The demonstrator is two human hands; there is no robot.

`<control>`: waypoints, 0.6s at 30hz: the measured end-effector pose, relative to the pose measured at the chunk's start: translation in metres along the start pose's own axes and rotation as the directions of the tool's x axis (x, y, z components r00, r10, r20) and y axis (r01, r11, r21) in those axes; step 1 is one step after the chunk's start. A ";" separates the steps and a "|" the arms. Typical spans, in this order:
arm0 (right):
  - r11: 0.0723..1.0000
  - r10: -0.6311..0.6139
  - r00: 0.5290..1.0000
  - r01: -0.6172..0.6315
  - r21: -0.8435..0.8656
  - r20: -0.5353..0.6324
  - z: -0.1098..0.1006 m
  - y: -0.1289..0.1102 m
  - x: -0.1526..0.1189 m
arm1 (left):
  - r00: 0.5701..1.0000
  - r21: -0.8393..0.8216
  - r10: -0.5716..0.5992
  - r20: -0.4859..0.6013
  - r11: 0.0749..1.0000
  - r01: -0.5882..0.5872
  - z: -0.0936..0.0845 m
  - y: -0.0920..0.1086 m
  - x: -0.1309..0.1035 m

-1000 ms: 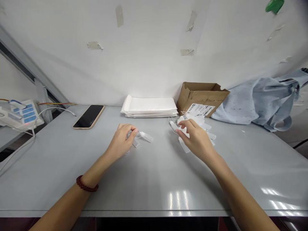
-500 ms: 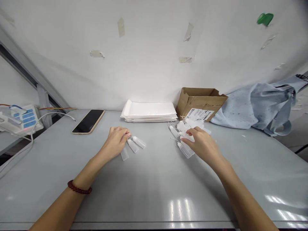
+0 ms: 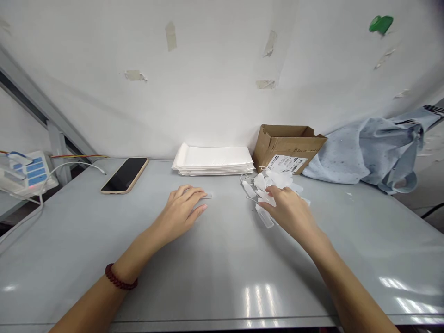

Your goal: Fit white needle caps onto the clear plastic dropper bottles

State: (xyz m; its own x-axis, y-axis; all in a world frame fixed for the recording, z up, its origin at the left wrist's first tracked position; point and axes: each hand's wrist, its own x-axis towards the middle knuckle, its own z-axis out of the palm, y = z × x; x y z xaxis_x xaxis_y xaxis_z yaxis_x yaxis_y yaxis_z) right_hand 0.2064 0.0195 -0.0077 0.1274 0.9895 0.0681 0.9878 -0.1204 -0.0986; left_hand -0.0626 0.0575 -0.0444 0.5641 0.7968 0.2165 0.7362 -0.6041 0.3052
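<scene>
My left hand [image 3: 182, 210] is low over the grey table left of centre, thumb apart from the fingers. A small clear plastic piece [image 3: 208, 195] shows just beyond its fingertips; the rest of it is hidden under the hand. At the pile of translucent plastic bottles [image 3: 265, 216] with white strings, my right hand [image 3: 289, 208] has its thumb and index finger close together among the pieces. Whether it grips one is hidden. A brown cardboard box [image 3: 293, 144] stands just behind the pile.
White envelopes [image 3: 217, 159] lie stacked against the wall. A phone [image 3: 125, 175] rests on the table [image 3: 215, 268] at the left, near a cable and a power strip [image 3: 36, 173]. Light blue cloth [image 3: 354, 152] hangs at the right.
My left hand has moved right and its thumb has parted from the fingers; the bottles it pinched are now mostly hidden beneath it. My right hand has shifted slightly within the pile.
</scene>
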 end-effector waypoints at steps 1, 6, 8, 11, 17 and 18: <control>1.000 -0.010 1.000 0.010 0.001 -0.010 0.001 0.000 0.000 | 1.000 0.004 -0.001 -0.017 1.000 0.001 0.000 0.000 0.000; 0.998 -0.057 0.998 0.057 0.010 -0.030 0.010 0.002 0.002 | 0.999 0.029 0.013 -0.041 1.000 -0.012 0.004 -0.003 -0.002; 0.998 -0.056 0.998 0.056 0.024 -0.021 0.011 0.003 0.003 | 0.999 0.034 0.022 -0.027 0.999 -0.021 0.005 -0.004 -0.002; 0.996 -0.049 0.999 0.050 0.071 -0.012 0.011 0.003 0.005 | 0.999 0.024 0.032 -0.030 0.999 -0.031 0.005 -0.005 -0.003; 0.908 -0.070 0.993 0.101 0.406 -0.092 0.005 0.001 0.005 | 0.994 -0.003 0.049 -0.097 0.999 -0.049 0.001 0.000 -0.004; 0.859 -0.074 0.992 0.116 0.498 -0.103 0.004 0.001 0.004 | 0.993 -0.010 0.049 -0.109 0.999 -0.050 0.000 0.002 -0.005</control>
State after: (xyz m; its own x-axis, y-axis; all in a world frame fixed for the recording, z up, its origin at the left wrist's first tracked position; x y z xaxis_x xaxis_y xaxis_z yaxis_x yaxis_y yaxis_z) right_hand 0.2072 0.0239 -0.0112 0.0620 0.9823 0.1770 0.8191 0.0512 -0.5714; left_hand -0.0635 0.0525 -0.0450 0.5554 0.7631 0.3305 0.7033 -0.6431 0.3030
